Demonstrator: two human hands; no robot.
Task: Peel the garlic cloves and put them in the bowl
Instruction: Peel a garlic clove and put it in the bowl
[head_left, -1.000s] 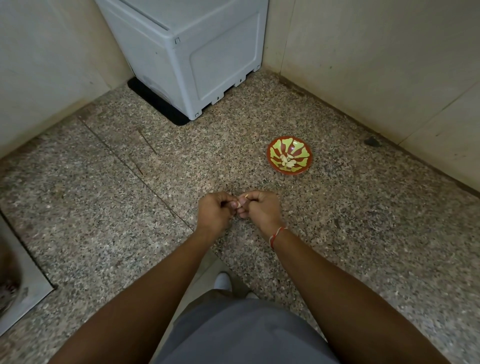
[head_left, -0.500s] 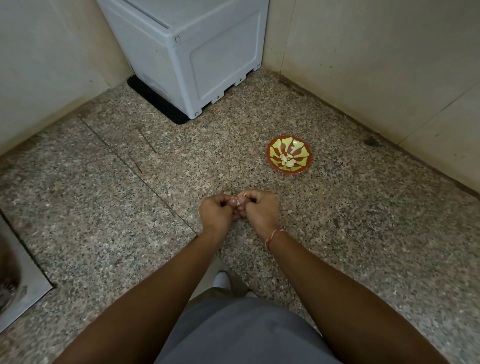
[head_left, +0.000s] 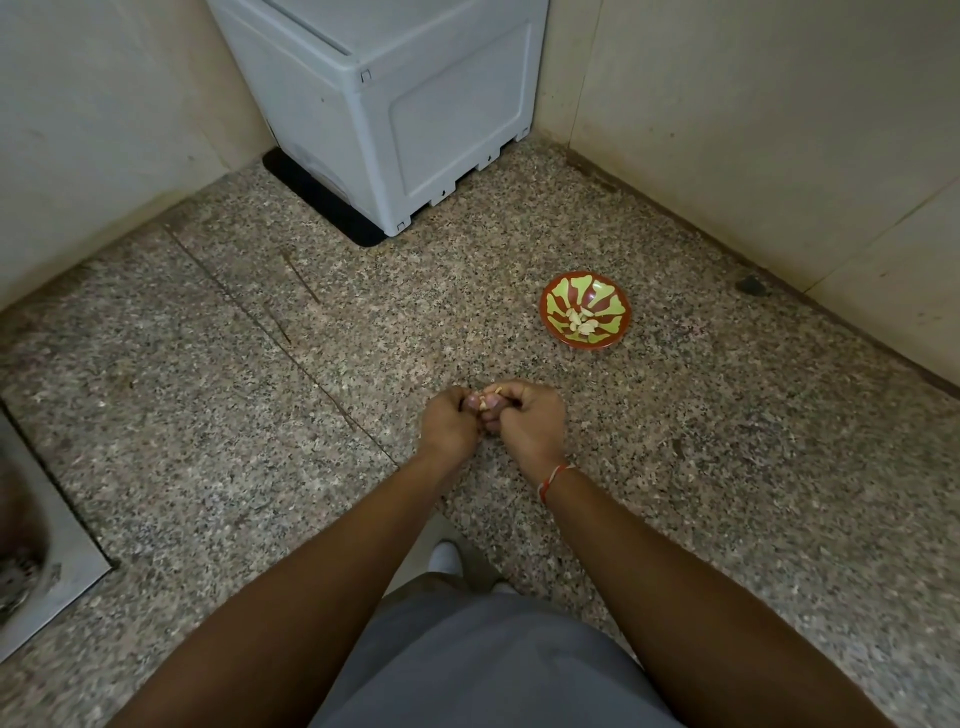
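My left hand (head_left: 449, 423) and my right hand (head_left: 527, 423) are pressed together above the speckled stone surface, fingers curled. Between their fingertips they pinch a small pale garlic clove (head_left: 491, 391), mostly hidden by the fingers. A red bowl with a green pattern (head_left: 558, 301) stands up and to the right of the hands, apart from them. Several peeled cloves (head_left: 582, 322) lie in its middle.
A pale grey plastic appliance (head_left: 395, 104) stands at the back on a black mat. Tiled walls close in the left and right sides. A metal sink (head_left: 31, 545) sits at the far left edge. Small bits of peel lie scattered on the stone.
Both hands stay together on the clove, with only slight shifts of the fingers. The bowl has not moved.
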